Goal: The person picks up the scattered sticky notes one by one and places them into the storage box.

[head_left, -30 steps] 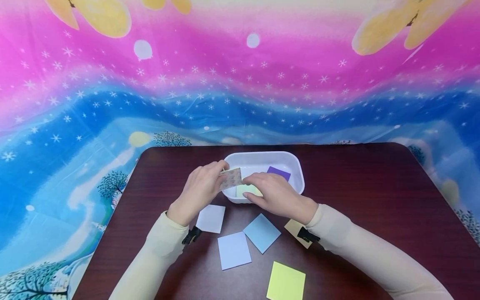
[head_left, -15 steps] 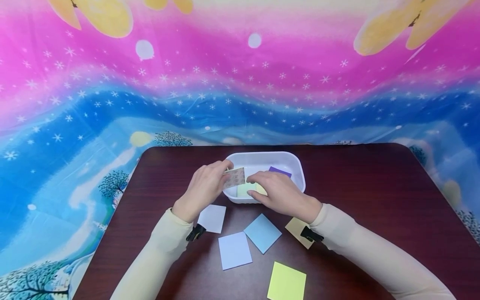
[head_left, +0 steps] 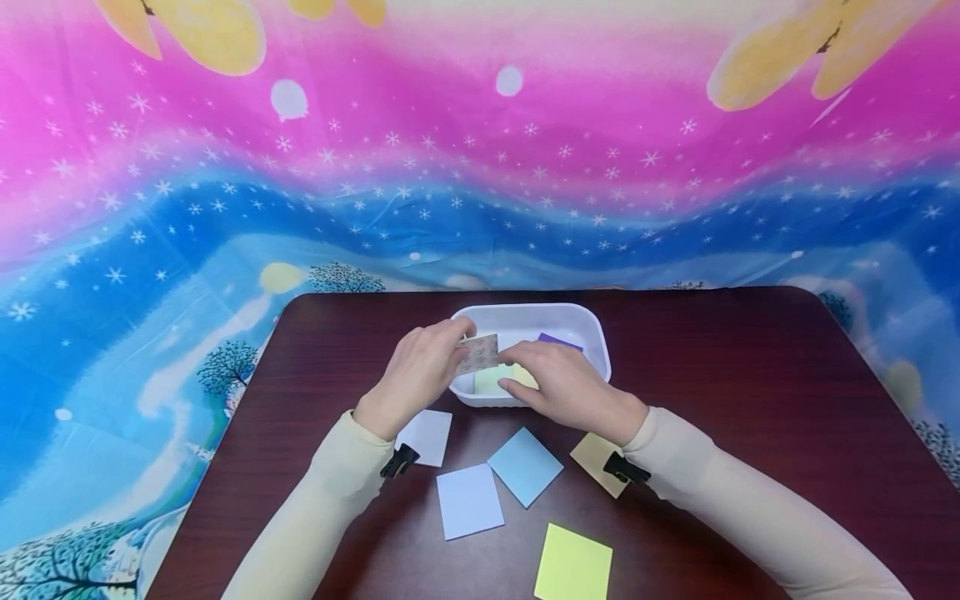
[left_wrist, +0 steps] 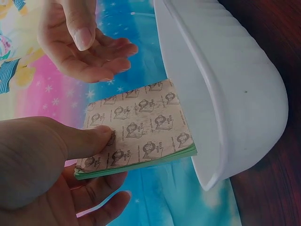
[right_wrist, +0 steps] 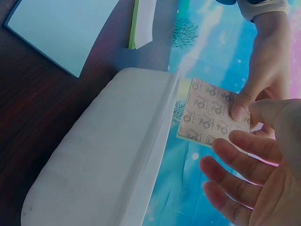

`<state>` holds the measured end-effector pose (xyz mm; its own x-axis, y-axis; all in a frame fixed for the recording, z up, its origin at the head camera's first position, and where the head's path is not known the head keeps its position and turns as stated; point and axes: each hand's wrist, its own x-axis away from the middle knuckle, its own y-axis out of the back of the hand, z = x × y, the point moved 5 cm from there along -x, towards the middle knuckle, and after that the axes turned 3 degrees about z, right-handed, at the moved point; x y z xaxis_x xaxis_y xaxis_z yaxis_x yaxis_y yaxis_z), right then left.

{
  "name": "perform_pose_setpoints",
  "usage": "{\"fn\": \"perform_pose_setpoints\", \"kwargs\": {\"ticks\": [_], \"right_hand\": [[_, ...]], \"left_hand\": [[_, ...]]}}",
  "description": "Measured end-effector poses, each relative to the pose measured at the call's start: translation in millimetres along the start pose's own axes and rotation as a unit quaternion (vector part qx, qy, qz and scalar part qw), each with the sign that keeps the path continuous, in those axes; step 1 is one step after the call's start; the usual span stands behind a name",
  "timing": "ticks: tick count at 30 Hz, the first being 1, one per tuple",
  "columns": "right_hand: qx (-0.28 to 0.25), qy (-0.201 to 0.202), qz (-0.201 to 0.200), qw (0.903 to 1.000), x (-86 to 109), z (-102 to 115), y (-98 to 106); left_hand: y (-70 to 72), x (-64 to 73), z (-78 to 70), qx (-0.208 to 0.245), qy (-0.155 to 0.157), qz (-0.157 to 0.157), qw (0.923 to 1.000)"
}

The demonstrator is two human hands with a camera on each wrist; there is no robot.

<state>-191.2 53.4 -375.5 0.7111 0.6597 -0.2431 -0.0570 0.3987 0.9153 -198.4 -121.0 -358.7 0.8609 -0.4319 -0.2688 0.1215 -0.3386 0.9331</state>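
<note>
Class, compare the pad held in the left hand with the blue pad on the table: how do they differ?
The held pad shows a brownish face with a repeated print; the blue pad shows a plain face. The held pad is gripped by the left hand, raised off the table; the blue pad lies flat on it. Both are thin, four-cornered pads.
</note>
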Motion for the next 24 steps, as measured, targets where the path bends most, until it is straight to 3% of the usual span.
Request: {"fn": "perform_pose_setpoints", "kwargs": {"ticks": [24], "right_hand": [[0.005,-0.008,0.008,0.9999,-0.3,-6.1,-2.3]], "left_hand": [[-21.4,-12.6,2.7,0.019,0.014,0.059,0.998]]}}
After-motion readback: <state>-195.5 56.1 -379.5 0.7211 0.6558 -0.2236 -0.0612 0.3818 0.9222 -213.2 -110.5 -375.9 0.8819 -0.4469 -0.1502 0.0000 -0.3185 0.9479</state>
